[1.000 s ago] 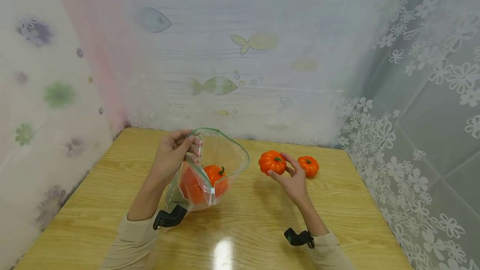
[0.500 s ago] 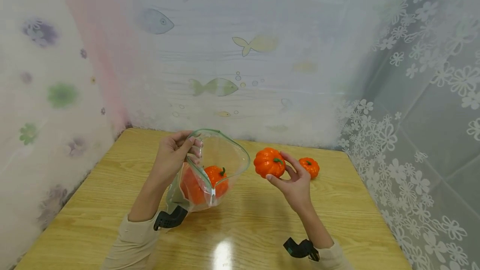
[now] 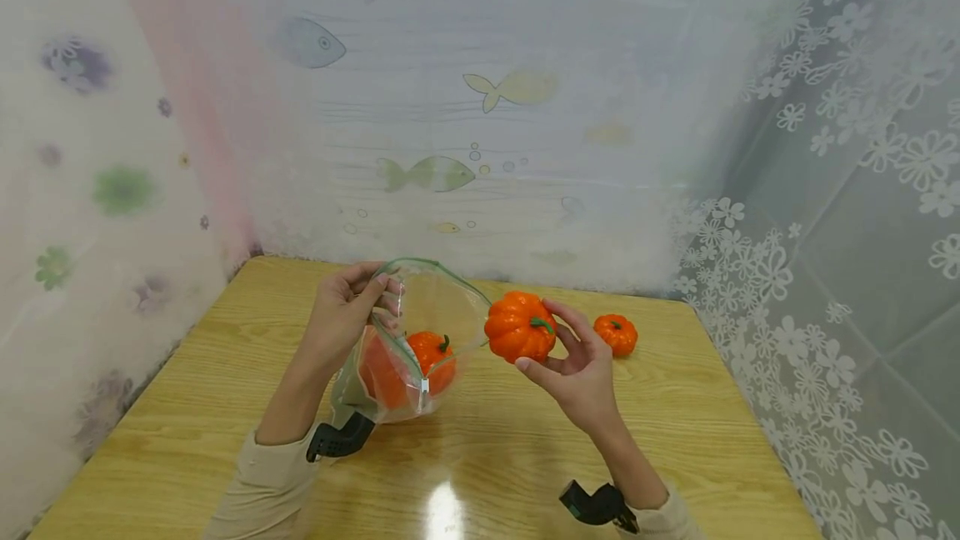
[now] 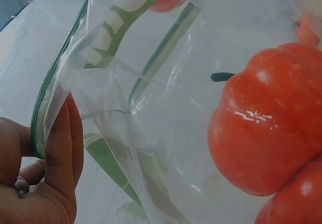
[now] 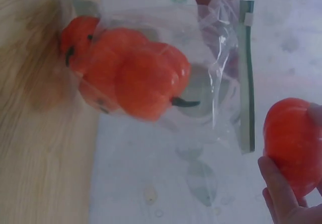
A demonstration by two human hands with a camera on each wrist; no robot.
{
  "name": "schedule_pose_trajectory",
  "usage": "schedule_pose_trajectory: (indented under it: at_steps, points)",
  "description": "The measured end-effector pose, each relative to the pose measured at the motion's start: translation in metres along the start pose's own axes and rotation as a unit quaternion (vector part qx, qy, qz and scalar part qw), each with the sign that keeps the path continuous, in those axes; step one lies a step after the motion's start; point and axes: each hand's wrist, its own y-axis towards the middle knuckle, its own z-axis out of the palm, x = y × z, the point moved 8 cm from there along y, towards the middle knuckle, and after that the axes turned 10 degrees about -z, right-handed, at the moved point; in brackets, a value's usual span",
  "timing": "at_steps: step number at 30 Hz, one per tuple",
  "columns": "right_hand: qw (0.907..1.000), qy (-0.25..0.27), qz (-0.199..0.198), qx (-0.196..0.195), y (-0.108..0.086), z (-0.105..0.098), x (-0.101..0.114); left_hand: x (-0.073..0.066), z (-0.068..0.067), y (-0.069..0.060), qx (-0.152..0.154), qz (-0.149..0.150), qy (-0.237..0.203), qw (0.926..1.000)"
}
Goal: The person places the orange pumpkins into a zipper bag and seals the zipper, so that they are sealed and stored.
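Note:
My left hand [image 3: 337,315] pinches the green-edged rim of a clear zip bag [image 3: 442,290], whose mouth gapes open. Several orange pumpkins [image 5: 151,80] with dark green stems lie inside the bag. Between thumb and fingers, my right hand [image 3: 588,373] holds another orange pumpkin [image 3: 519,327] by its right side, at the right edge of the bag's mouth in the head view. The right wrist view shows that held pumpkin [image 5: 292,143] apart from the green zip strip [image 5: 249,83]. In the left wrist view, the left fingers [image 4: 60,153] are behind the clear film.
One smaller orange pumpkin [image 3: 616,335] rests on the wooden table [image 3: 675,440], behind and right of my right hand. Patterned sheets with fish [image 3: 431,174] and flowers hang behind the table and at both sides.
My right hand has moved left with its pumpkin, closer to the bag's mouth, and the pumpkin has turned a little. My left hand and the bag have hardly moved.

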Motion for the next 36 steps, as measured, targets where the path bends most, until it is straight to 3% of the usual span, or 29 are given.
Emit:
schedule_pose_trajectory:
  at_steps: [4, 10, 23, 36]
  points:
    - [0.9993, -0.016, -0.029, 0.019, 0.006, 0.012, 0.009, 0.000, 0.003, -0.001, 0.005, 0.001, -0.003, 1.0000]
    - [0.9978, -0.050, -0.030, 0.031, 0.016, 0.028, 0.013, 0.000, 0.006, -0.001, 0.009, 0.001, -0.005, 0.9999]
    - [0.9843, -0.117, 0.032, 0.129, 0.035, 0.072, -0.005, 0.000, 0.006, -0.002, 0.005, -0.005, -0.005, 1.0000]
    - [0.9685, -0.186, 0.059, 0.155, 0.050, 0.088, -0.024, 0.003, 0.007, -0.001, 0.002, -0.024, -0.005, 0.9997]
